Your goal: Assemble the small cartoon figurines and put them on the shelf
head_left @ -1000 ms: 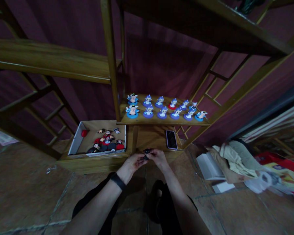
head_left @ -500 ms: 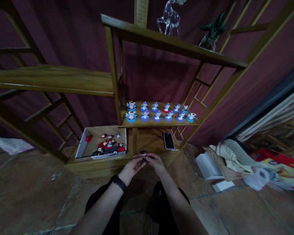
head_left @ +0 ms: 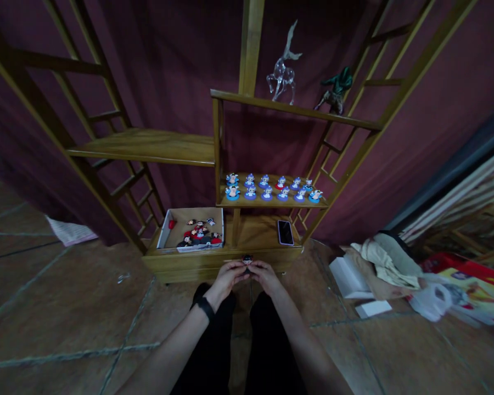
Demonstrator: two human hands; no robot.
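Between both hands, in front of the cabinet's lower edge, is a small dark-haired figurine [head_left: 247, 260] with a dark lower part. My left hand [head_left: 229, 276] closes its fingers on one side of it. The fingertips of my right hand [head_left: 264, 274] pinch the other side. Up on the middle shelf [head_left: 271, 202], two rows of small figurines [head_left: 267, 192] stand on round purple, blue and red bases. To the left, a shallow cardboard box [head_left: 177, 229] holds several red and black figurine pieces [head_left: 200, 230] lying loosely.
A phone [head_left: 285, 232] lies on the lower board. A clear deer ornament [head_left: 282, 77] and a dark green statuette [head_left: 337, 90] stand on the upper shelf. Right on the floor are white boxes [head_left: 346, 277], a cloth [head_left: 391, 263] and a plastic bag [head_left: 431, 300].
My view has shifted back and up, so more of the cabinet and upper ornaments show. Both hands still hold the figurine together.
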